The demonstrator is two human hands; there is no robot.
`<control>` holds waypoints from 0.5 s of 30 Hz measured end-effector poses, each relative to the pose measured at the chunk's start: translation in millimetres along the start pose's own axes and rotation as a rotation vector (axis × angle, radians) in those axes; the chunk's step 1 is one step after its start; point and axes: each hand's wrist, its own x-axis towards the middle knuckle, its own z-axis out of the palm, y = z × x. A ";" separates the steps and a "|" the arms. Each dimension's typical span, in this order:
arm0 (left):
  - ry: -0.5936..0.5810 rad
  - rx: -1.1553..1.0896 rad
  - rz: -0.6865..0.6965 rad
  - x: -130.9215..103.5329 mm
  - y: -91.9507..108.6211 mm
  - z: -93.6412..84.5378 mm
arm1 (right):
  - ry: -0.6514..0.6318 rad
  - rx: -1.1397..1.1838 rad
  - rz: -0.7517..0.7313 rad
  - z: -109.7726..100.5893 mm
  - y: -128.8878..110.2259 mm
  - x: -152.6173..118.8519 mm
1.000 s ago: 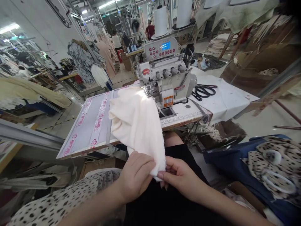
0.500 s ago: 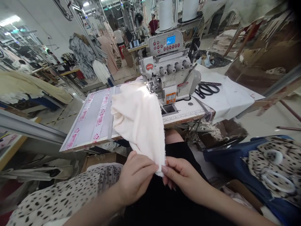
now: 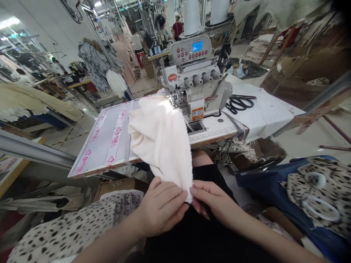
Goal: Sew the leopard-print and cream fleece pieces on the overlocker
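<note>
Cream fleecy fabric (image 3: 161, 135) hangs from under the presser foot of an overlock sewing machine (image 3: 196, 78) and drapes over the table's front edge toward my lap. My left hand (image 3: 164, 204) is closed on the fabric's lower end, thumb up and fingers folded over it. Just to its right, my right hand (image 3: 212, 199) pinches the fabric's right-hand edge near the bottom corner between thumb and fingers. A lamp lights the cloth at the needle; the needle itself is too small to make out.
Black-handled scissors (image 3: 241, 103) lie right of the machine on white sheeting. Spotted fabric (image 3: 71, 223) is piled low at left; more spotted fabric (image 3: 323, 193) lies on blue cloth at right. White thread cones (image 3: 191, 18) stand behind the machine. People are in the background.
My left fingers have come further around the lower end of the fabric, and both hands have shifted slightly there. The fabric stays under the presser foot. The whole view has drifted a little.
</note>
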 end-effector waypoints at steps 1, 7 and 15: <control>0.002 -0.005 -0.005 -0.6 0.6 1.1 | 0.004 0.020 -0.006 -0.6 1.2 0.3; -0.023 -0.067 -0.078 -4.4 2.0 3.8 | -0.028 0.068 -0.055 -3.9 7.4 1.1; 0.042 -0.044 -0.003 8.0 -2.6 -4.6 | 0.207 -0.783 -0.618 -12.3 -14.9 -12.8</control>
